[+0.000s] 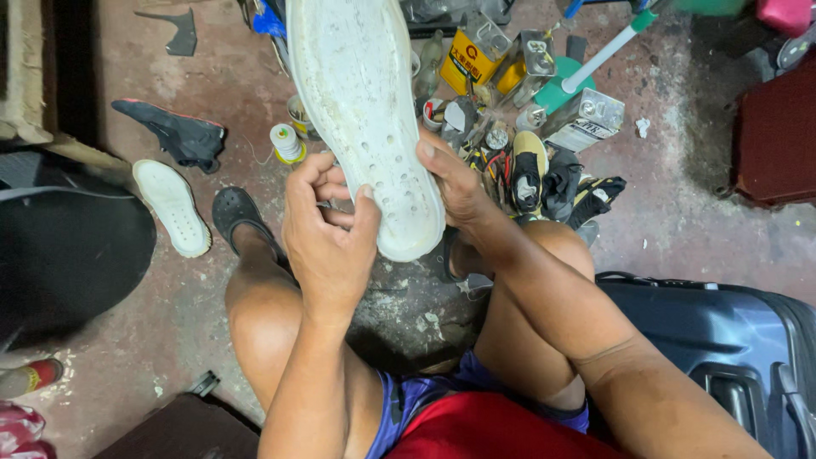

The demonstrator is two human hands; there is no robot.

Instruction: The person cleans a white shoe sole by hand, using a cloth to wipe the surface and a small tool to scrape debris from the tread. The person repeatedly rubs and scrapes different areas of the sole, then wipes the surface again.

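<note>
I hold a long white shoe sole (361, 93) upright in front of me, its perforated inner face toward me. My left hand (327, 234) grips its lower left edge, thumb pressed on the face near the heel end. My right hand (455, 183) clasps the lower right edge, thumb on the rim. My bare knees sit below the sole, and a black clog is on my left foot (240, 217).
A second white sole (172, 206) lies on the reddish concrete floor at left, near a dark shoe upper (178, 133) and a thread spool (286, 142). Glue tins (476, 55), small shoes (529, 170) and tools crowd the floor ahead. A dark suitcase (722, 331) is at right.
</note>
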